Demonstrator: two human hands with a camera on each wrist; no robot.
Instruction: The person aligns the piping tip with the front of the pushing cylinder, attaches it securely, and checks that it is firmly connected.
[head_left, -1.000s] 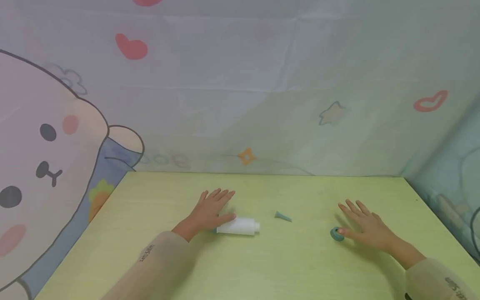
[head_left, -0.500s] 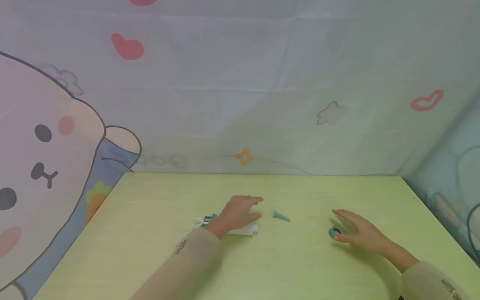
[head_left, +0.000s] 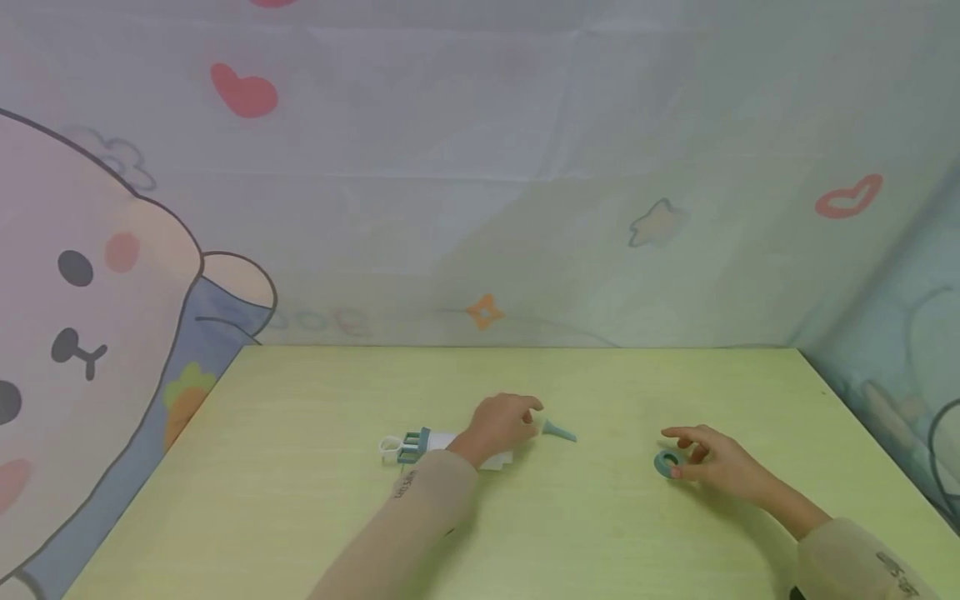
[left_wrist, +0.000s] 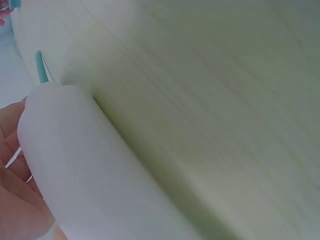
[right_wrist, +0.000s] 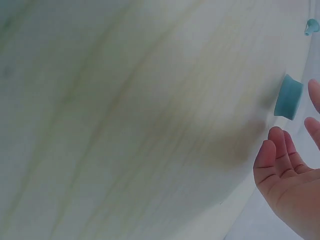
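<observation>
In the head view, a white cylinder with a teal flanged end and a white loop handle lies on its side, resembling a large plunger syringe. My left hand hovers over its right part, fingers bent, thumb and forefinger apart close to a small teal cone-shaped nozzle. In the left wrist view the nozzle lies beyond the cylinder, untouched. At the right, my right hand reaches toward a teal ring, thumb by its edge. The right wrist view shows the ring apart from the fingers.
Everything lies on a pale yellow-green table. Behind it hangs a printed cloth with hearts, a star and a large cartoon animal. A dark cable curves at the far right.
My left hand has moved right along the white cylinder toward the nozzle, its fingers bending, uncovering the loop handle. My right hand's fingers have drawn in beside the ring.
</observation>
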